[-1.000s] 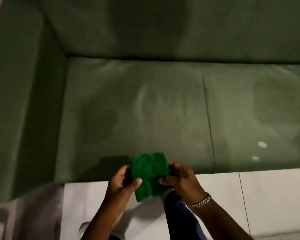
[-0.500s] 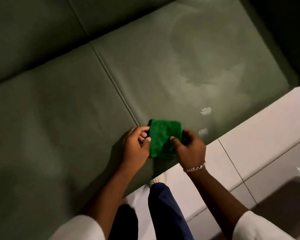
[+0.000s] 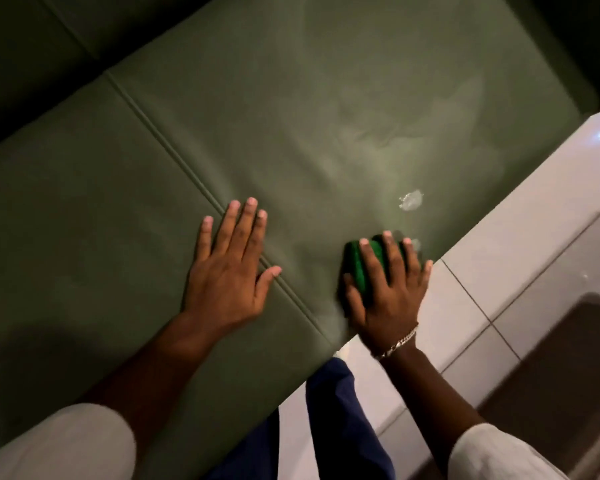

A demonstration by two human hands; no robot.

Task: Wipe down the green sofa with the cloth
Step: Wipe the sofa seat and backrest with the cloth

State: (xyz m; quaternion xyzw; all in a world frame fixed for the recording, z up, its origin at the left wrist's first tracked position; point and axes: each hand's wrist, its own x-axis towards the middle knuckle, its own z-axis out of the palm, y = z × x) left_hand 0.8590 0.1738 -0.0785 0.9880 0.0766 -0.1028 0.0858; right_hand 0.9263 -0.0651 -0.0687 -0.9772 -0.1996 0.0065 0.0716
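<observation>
While the wipe was only beginning, the scene stood thus:

Right hand: the right hand point(image 3: 385, 289) lay flat, fingers spread, pressing the folded green cloth point(image 3: 357, 268) onto the seat; it was not clenched round the cloth but pinning it under the palm and fingers.

Left hand: the left hand point(image 3: 227, 271) was released and empty, palm down on the seat across the cushion seam point(image 3: 174, 150), at about 9 o'clock from the cloth and well apart from it.

Cloth's place: it sat near the front edge of the green sofa point(image 3: 291, 116), on the right-hand cushion, mostly hidden under the fingers.

Marks: a whitish smear point(image 3: 411, 199) showed at roughly 1 o'clock from the cloth, near it but not touching; a smaller pale spot point(image 3: 415, 243) lay just beside the fingertips at about 2 o'clock, partly hidden.

Step, as I judged it: first strokes on the right cushion, with most of the seat not yet wiped.

Doing it well: keep the palm flat so pressure stayed even, push toward 1 o'clock across both marks, and overlap passes rather than scrub one patch.

Bracing: the left hand looked well placed to steady the body.

Risk: so close to the edge, the cloth might slide off toward the tiled floor point(image 3: 499, 271).
</observation>
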